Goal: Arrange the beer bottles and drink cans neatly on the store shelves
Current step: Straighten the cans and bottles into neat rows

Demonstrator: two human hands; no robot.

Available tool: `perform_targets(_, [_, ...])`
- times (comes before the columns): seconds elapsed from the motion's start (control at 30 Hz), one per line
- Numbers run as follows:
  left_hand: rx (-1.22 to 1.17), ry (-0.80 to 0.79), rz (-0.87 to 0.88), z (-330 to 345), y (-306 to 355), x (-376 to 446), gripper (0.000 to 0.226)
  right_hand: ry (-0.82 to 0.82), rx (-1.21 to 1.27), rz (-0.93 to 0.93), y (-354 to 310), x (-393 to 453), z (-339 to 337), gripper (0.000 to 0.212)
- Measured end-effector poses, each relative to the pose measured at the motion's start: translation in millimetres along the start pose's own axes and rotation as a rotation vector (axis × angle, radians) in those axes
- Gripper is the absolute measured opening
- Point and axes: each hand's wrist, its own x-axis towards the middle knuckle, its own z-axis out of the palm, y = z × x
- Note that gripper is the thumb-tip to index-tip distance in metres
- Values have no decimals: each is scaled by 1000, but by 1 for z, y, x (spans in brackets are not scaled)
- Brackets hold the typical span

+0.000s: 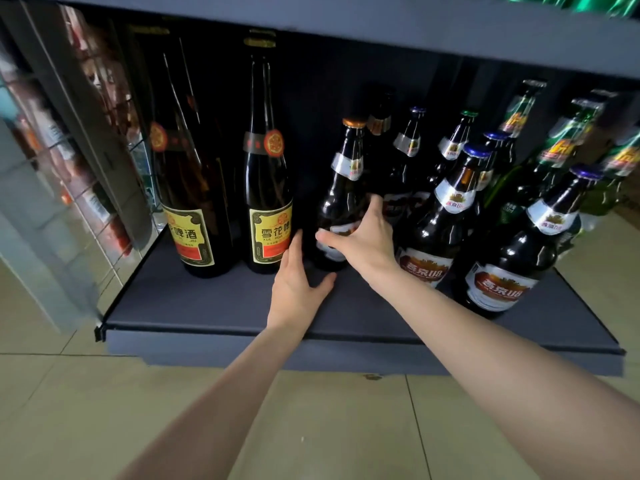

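- Right hand (363,242): wrapped round the lower body of a dark brown beer bottle with a gold cap (341,199); thumb across the label on the bottle's left side, fingers curled round the right side and partly hidden behind the glass.
- Gripped bottle: upright, base on the dark grey bottom shelf (214,306), standing between the yellow-label bottles on its left and the cluster of brown bottles on its right.
- Left hand (298,282): holding nothing; fingers straight and pointing toward the back of the shelf, thumb spread to the right, palm low over the shelf board just left of the gripped bottle's base. Whether a fingertip touches the bottle cannot be told.
- Tall yellow-label bottle, nearer one (268,178): upright, just left of the left hand's fingertips.
- Tall yellow-label bottle, left one (188,188): upright, beside the first, close to the shelf's left end.
- Brown bottles with blue caps and red-and-white labels: one (441,230) just right of the right wrist, another (519,251) further right near the front edge; more stand behind them in a loose cluster.
- Green bottles (561,147): at the right rear of the shelf, blurred.
- Upper shelf board (381,19): overhead, with green items at its far right edge.
- Floor (86,410): pale tiles below the shelf front.
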Motion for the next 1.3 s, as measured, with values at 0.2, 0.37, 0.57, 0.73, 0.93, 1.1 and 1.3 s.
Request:
perform_targets(0.2, [35,21,54,-14,3,-26,91,-182,-32,-43,-6,-35,-23,74])
perform_targets(0.37, [13,79,32,-26,4,-38,86,-214,-18,-86,-12,-53,-21,64])
perform_targets(0.57, [45,141,6,-60,-9,-51,84,-262,3,-115,-28,-65,5,68])
perform_targets(0.73, [110,196,1,-91,-23,-54,83,-288,24,-168,-45,-69,38,68])
perform_targets(0.93, [124,210,-17,-107,-32,-51,83,-271,88,-185,-53,-73,60,71])
perform_targets(1.1, [245,473,81,-90,-23,-64,62,-282,132,-113,-41,-73,38,59])
perform_targets(1.3, [218,353,385,-46,19,-64,31,-164,87,36,-2,-61,-9,61])
